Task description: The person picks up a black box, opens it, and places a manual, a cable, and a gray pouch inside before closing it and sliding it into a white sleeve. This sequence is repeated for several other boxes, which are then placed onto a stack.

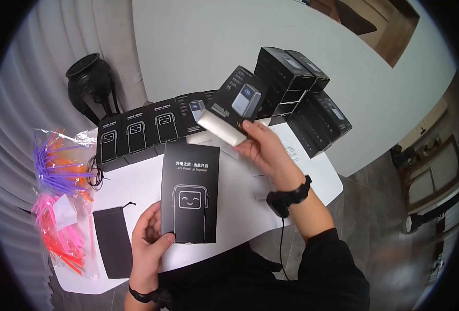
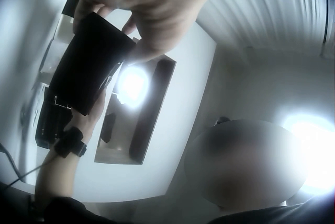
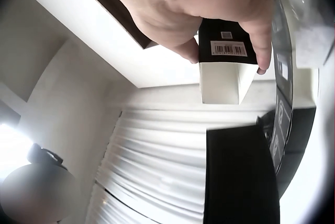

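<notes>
My left hand (image 1: 149,251) grips a black box (image 1: 192,173) by its lower left side, thumb on the front. This box carries white lettering and a line-drawn smiling face. In my right hand (image 1: 266,153) is a black printed box sleeve (image 1: 234,98), held tilted by its lower right corner, with a picture of a device on it. The right wrist view shows the sleeve's end (image 3: 220,83) open, its inside white and hollow, beside a barcode label (image 3: 229,48). In the left wrist view the black box (image 2: 89,67) appears dark, with the left hand's fingers behind it.
Behind the held box, several black boxes (image 1: 136,129) stand in a row on the white table (image 1: 120,189). More boxes are stacked (image 1: 286,67) at the back right. Bags of coloured sticks (image 1: 58,160) and a dark drawstring pouch (image 1: 110,241) lie at left. A cable (image 1: 283,249) hangs from the right wrist.
</notes>
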Demonstrator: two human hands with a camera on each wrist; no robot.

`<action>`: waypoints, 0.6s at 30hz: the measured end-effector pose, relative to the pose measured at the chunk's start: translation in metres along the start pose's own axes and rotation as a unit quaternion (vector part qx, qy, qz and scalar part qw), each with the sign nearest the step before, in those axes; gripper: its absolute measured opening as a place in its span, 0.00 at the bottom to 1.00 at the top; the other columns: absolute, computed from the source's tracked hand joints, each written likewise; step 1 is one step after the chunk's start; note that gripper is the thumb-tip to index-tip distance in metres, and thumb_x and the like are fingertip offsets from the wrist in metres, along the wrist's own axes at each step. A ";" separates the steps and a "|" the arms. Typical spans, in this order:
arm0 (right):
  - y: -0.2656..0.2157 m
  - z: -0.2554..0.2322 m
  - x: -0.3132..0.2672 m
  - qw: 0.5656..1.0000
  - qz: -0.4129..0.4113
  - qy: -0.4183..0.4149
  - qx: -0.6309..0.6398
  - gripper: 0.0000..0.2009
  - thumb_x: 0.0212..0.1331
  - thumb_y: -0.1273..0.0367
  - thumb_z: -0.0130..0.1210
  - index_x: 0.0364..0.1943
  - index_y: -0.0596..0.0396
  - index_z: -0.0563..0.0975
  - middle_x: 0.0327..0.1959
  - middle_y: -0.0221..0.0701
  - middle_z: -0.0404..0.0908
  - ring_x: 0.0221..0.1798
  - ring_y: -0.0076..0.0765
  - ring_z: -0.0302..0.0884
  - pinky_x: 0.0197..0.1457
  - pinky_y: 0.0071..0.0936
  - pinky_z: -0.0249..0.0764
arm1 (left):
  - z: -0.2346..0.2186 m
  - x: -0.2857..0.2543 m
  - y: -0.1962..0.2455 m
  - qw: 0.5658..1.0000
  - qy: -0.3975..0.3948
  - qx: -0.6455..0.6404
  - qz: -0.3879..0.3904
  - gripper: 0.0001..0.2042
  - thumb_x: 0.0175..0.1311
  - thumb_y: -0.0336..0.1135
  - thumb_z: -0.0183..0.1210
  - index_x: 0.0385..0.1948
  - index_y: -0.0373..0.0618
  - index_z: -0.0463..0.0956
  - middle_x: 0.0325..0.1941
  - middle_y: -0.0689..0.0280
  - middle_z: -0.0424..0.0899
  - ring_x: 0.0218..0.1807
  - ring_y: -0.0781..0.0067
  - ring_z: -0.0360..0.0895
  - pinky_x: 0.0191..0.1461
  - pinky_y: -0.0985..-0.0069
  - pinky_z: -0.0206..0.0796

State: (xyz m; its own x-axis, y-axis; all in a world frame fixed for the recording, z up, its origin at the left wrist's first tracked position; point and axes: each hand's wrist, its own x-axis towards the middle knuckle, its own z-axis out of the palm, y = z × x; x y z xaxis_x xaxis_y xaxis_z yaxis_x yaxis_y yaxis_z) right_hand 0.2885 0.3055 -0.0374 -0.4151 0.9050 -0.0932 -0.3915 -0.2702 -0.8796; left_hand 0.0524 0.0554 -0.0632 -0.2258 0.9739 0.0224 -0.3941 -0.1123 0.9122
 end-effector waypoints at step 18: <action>0.051 0.040 -0.033 0.997 0.071 -0.030 -0.009 0.31 0.70 0.67 0.58 0.69 0.66 0.55 0.51 0.39 0.81 0.55 0.32 0.81 0.58 0.33 0.80 | -0.037 -0.008 0.005 0.999 -0.013 0.008 -0.052 0.34 0.53 0.09 0.57 0.68 0.29 0.64 0.65 0.48 0.76 0.63 0.66 0.77 0.66 0.74 0.67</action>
State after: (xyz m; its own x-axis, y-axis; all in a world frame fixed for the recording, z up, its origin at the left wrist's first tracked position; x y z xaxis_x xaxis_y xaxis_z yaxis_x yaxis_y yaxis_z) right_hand 0.2495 0.2489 -0.0604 -0.5135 0.8367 -0.1902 -0.3100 -0.3876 -0.8681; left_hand 0.0191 0.0394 -0.0736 -0.1604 0.9851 -0.0627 -0.3999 -0.0068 0.9165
